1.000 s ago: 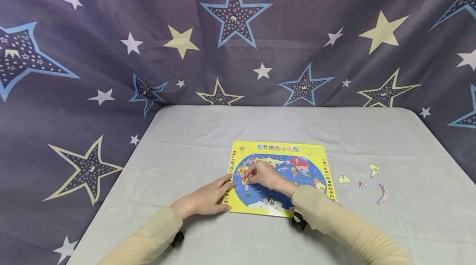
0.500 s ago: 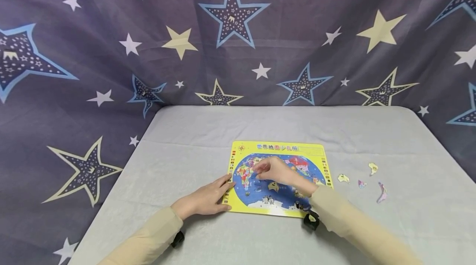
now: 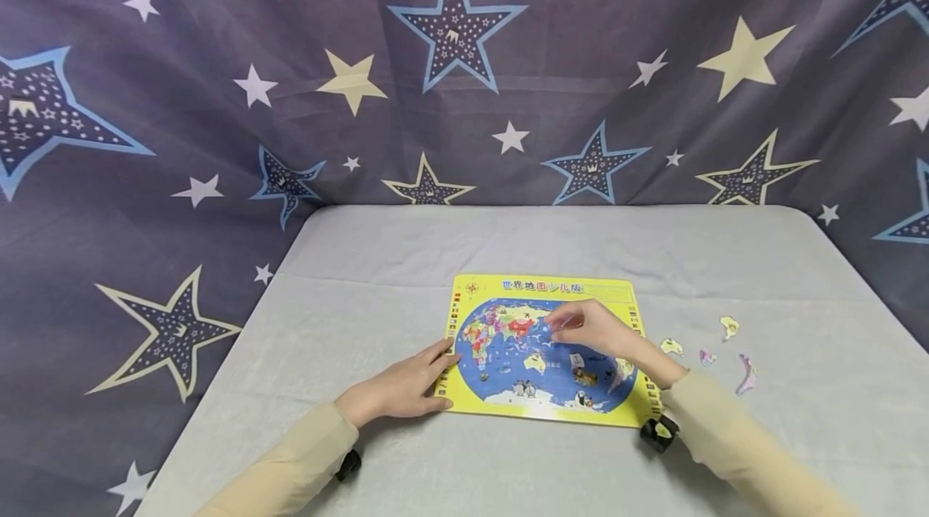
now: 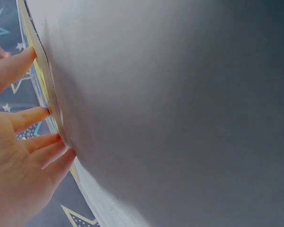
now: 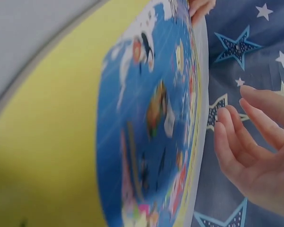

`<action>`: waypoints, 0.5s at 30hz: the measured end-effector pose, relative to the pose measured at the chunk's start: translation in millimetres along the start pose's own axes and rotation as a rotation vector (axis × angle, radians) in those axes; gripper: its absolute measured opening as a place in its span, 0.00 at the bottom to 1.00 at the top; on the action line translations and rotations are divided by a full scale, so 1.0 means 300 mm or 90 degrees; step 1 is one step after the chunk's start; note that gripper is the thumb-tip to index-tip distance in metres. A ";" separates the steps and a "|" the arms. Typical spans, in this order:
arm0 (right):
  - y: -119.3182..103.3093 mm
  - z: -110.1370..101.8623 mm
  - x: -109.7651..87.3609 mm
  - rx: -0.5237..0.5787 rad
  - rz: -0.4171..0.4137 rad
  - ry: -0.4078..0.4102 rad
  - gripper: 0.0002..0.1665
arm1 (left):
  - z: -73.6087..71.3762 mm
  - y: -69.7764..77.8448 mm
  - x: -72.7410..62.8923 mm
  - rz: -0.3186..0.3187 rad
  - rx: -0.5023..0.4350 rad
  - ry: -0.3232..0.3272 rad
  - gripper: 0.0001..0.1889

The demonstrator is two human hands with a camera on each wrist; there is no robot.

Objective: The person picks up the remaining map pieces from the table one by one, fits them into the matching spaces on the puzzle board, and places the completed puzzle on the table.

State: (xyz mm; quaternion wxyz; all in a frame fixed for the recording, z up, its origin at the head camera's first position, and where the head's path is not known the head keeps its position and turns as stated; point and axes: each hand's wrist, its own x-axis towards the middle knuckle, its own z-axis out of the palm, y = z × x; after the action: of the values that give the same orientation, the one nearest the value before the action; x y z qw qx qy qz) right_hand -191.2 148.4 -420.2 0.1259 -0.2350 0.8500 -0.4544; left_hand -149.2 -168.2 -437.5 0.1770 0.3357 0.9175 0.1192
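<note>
A yellow-bordered world-map puzzle board (image 3: 464,401) lies flat on the table, its blue oval filled with coloured lands and small animals. My left hand (image 3: 399,386) rests at the board's left edge; in the left wrist view, its fingertips (image 4: 59,137) touch that edge, fingers nearly straight. Over the upper right of the map hovers my right hand (image 3: 598,333), hiding part of it. The right wrist view shows the right hand's fingers (image 5: 232,137) loosely bent and apart from the board, with nothing visible between them.
Several loose puzzle pieces lie right of the board: a pale yellow one (image 3: 671,347), another yellow one (image 3: 729,328), a small pink-purple one (image 3: 707,357) and a long curved pink one (image 3: 747,375). A star-patterned curtain (image 3: 508,170) hangs behind the grey-covered table (image 3: 377,259).
My right hand has lifted off the left side of the map and moved right across it, uncovering the red and yellow lands. The left hand and the loose pieces have stayed put.
</note>
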 end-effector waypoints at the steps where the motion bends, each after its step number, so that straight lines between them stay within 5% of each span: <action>1: 0.002 -0.009 -0.007 0.001 0.003 0.002 0.14 | -0.001 0.001 0.000 0.001 -0.001 0.000 0.36; 15: 0.062 -0.115 -0.109 -0.039 0.047 0.054 0.15 | -0.001 -0.002 0.001 0.005 -0.001 0.003 0.36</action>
State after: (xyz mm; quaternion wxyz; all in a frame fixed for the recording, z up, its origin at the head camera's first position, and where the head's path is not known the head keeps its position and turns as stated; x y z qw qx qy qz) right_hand -183.2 198.8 -416.5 0.0989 -0.1878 0.8762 -0.4326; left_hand -149.9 -168.6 -437.5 0.1744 0.3385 0.9166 0.1216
